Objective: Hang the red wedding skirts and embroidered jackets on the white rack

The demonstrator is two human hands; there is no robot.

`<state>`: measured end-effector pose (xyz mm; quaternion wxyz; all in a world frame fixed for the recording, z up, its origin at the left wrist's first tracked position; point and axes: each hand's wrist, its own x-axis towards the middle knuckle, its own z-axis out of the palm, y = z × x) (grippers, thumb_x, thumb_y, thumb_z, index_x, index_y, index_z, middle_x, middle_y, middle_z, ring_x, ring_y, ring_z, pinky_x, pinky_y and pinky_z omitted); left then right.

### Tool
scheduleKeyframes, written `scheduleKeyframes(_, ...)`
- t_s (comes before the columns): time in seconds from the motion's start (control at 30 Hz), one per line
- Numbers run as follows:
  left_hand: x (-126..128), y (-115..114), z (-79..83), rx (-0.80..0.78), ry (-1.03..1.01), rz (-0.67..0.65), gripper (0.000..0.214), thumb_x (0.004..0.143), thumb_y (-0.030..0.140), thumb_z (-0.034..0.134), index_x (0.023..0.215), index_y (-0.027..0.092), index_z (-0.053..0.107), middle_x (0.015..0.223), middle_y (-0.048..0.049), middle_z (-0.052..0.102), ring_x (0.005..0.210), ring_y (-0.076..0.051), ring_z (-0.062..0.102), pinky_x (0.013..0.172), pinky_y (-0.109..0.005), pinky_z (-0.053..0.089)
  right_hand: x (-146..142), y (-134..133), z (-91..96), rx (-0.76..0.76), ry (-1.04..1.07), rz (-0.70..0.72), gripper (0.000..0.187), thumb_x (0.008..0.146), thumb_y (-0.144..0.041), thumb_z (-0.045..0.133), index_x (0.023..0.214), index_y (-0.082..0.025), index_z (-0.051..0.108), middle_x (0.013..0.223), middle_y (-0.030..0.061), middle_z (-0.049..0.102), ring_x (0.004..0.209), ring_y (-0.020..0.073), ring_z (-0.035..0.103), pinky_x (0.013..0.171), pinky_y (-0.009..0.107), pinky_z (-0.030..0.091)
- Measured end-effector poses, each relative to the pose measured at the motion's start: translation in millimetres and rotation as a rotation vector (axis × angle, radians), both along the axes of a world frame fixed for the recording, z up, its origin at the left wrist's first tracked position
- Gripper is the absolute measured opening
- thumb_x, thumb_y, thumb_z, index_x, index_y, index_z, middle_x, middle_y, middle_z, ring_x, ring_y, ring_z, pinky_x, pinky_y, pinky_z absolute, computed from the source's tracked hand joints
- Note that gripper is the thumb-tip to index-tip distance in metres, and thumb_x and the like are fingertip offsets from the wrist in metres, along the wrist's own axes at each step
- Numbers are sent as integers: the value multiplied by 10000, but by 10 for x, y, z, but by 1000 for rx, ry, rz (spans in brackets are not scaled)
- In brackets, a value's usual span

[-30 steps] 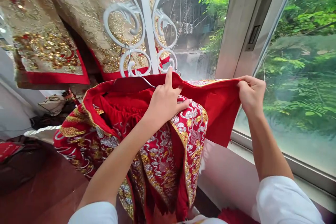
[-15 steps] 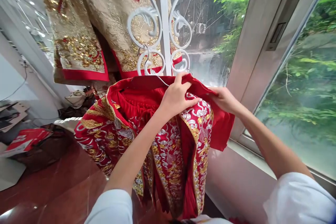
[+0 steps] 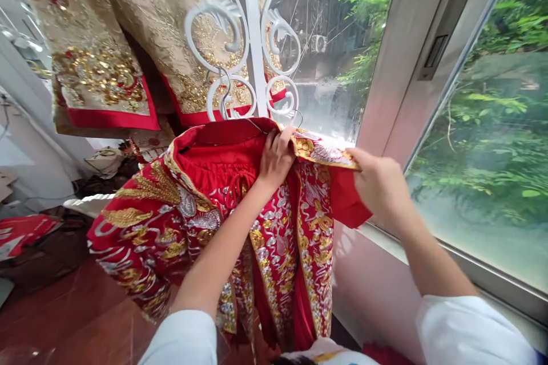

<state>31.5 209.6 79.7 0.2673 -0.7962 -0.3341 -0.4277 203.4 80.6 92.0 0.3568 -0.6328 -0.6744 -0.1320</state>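
Observation:
A red garment [image 3: 171,211] thick with gold and silver embroidery hangs from a hanger hook [image 3: 222,97] on a white scrolled metal stand [image 3: 248,40]. My left hand [image 3: 276,157] is closed on the garment's upper edge near the hanger. My right hand [image 3: 381,191] grips the red fabric's right end, with an embroidered flap [image 3: 321,151] folded over between the two hands. Both forearms reach out of white sleeves.
A gold embroidered garment with red trim [image 3: 107,57] hangs behind the stand. A window [image 3: 492,125] and its sill run along the right. The floor is dark red wood [image 3: 64,319], with red packaging [image 3: 21,231] lying at the left.
My right hand has brought the stretched red fabric in toward the left hand and lower, folding the embroidered flap over. My left hand has shifted its grip along the top edge.

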Motion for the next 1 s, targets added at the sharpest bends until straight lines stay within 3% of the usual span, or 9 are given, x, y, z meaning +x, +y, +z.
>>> scheduleKeyframes(0.1,132,-45,-91,-88,-173,154,360,933,273,340,1242,205,511,1373,-138,448,1292,-305,372,1101,-589,210,-364,-39,-353,-142,-83,-132,473,793,-77,345,1225,-131,528,787,151,676,602,267,623,525,354,432)
scheduleKeyframes(0.27,228,-566,-533,-220,-239,224,500,880,327,446,1338,128,420,1485,-198,243,1397,-390,88,1071,-649,189,-315,90,-895,90,123,153,609,802,-162,439,1401,-143,330,1163,159,617,956,268,627,748,369,505)
scheduleKeyframes(0.37,312,-824,-835,-205,-167,174,433,809,397,560,1152,134,589,1421,-224,351,1355,-406,228,1041,-625,262,58,149,-1111,178,219,243,652,755,-223,539,1385,-177,376,1214,121,600,1041,248,593,853,362,486)
scheduleKeyframes(0.43,345,-870,-895,-146,-142,155,330,798,400,580,999,151,658,1308,-207,487,1271,-366,384,1047,-578,287,301,174,-1215,118,240,219,610,733,-234,556,1334,-193,457,1148,103,640,955,241,617,812,363,493)
scheduleKeyframes(0.53,294,-794,-771,-155,-128,207,206,815,316,564,874,157,681,1145,-170,598,1131,-320,506,1045,-555,291,550,183,-1273,37,250,167,450,748,-201,492,1188,-202,587,1068,87,673,884,231,620,774,358,484)
scheduleKeyframes(0.7,251,-686,-639,-286,-183,316,353,849,77,394,1072,178,649,1252,-147,563,1176,-310,490,1018,-558,291,553,97,-1188,273,467,-29,245,767,-191,435,933,-167,614,850,73,673,746,191,599,679,300,459)
scheduleKeyframes(0.83,414,-616,-787,-202,45,121,327,880,203,443,1157,200,616,1293,-116,555,1269,-288,423,1063,-483,297,343,81,-1289,231,454,3,192,749,-276,525,918,-186,522,807,48,650,671,171,574,617,273,434)
scheduleKeyframes(0.93,346,-448,-827,-211,139,120,277,868,289,491,1055,184,665,1179,-116,628,1220,-325,464,1062,-529,288,436,129,-1303,61,465,63,261,727,-259,539,969,-210,454,739,-4,626,562,137,542,526,233,389)
scheduleKeyframes(1.0,207,-321,-803,-222,154,137,281,867,237,481,1082,189,655,1172,-114,632,1210,-321,474,1057,-531,294,598,120,-1185,91,427,-7,239,720,-210,500,955,-215,455,623,-43,549,506,125,486,506,228,348)
